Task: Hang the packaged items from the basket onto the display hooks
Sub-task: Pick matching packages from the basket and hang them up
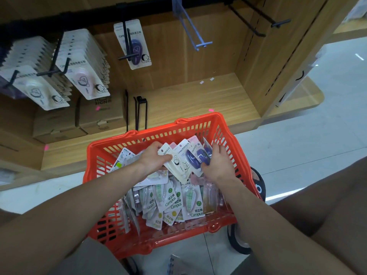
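glossy plastic basket (151,243), matt wood shelf (198,100)

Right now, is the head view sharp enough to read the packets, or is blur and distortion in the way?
Head view: wide-angle bend curves the wooden shelf edge; white packets in the red plastic basket read "Campus" clearly; the hanging packets at far left are soft; glare streaks the floor.

Orange basket (103,155) showing hole pattern around both hands. Cream pack (176,163) sitting by left hand (154,158). Dark blue packs (195,157) sitting by right hand (217,165). White-and-green packs (172,201) lying below hands.
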`<state>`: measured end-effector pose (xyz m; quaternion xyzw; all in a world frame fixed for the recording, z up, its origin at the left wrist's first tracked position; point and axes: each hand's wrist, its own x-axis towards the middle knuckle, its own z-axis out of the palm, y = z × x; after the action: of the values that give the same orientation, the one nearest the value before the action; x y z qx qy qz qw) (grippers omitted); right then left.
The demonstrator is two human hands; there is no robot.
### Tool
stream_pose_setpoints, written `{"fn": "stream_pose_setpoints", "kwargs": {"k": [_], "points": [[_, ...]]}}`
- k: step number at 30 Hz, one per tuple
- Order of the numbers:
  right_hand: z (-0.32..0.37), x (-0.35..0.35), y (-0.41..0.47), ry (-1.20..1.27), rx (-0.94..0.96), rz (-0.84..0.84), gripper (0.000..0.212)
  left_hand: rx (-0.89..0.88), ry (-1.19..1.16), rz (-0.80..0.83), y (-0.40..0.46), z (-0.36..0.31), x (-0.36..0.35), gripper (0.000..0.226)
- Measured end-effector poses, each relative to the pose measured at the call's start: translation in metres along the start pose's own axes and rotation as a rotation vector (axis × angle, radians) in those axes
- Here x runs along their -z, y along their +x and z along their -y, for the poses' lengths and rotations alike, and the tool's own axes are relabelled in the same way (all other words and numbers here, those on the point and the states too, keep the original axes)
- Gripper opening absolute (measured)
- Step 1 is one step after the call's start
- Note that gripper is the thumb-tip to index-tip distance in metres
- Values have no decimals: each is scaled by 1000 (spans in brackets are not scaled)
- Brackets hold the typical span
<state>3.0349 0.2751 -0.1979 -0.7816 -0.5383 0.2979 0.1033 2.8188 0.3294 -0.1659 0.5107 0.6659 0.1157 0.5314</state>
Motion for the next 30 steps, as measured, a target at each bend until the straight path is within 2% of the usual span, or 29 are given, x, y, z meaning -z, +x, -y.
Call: {"fn": "stream_pose_setpoints", "kwargs": {"k": [3,5,10,13,16,21,26,30], "points": [[-1,-4,9,1,-36,149,95,-24,49,-26,-1,-3,-1,46],[-2,-6,14,-96,-31,164,95,-54,147,-61,-2,-4,1,55],[4,-13,16,-241,15,134,81,-116,228,-105,-1,-4,3,21],[7,-14,21,-117,-17,170,74,-117,241,-129,1,-4,2,7],[6,-9,26,-38,-25,194,73,-82,226,-129,4,-4,4,7],[-3,-14,25,-9,11,182,71,-46,241,-70,6,-5,7,32],[-8,-19,27,-123,48,223,93,-74,206,-86,12,-4,5,26],[-8,-24,32,-126,41,253,86,-57,184,-86,14,-2,3,20]]}}
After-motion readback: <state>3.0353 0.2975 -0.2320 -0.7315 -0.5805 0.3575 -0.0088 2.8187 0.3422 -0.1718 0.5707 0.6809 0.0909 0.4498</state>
